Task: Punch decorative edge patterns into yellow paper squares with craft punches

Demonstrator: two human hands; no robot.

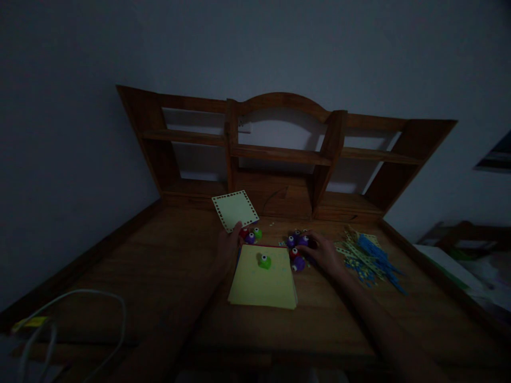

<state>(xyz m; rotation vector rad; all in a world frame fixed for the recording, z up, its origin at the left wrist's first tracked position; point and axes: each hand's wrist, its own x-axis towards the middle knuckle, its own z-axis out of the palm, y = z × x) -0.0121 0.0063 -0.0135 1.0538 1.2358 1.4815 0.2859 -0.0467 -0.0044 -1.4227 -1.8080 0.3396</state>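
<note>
My left hand point(229, 246) pinches the near corner of a pale yellow paper sheet point(236, 209), its border punched with small dark-looking shapes. Beside that hand sit red, purple and green craft punches point(250, 238) with white round tops. My right hand point(324, 254) has its fingers closed about a purple craft punch point(303, 240) in the right-hand cluster. A red craft punch point(294, 252) and another purple punch point(298, 264) lie close to its fingertips. Between my hands, a green craft punch point(265, 261) rests on a stack of yellow paper point(261, 290).
Yellow and blue paper strips point(369, 255) lie heaped on the right of the wooden desk point(175, 250). A wooden shelf unit point(279, 154) stands along the back. A white cable point(122, 314) loops at the front left. White items point(451, 268) are beyond the right edge.
</note>
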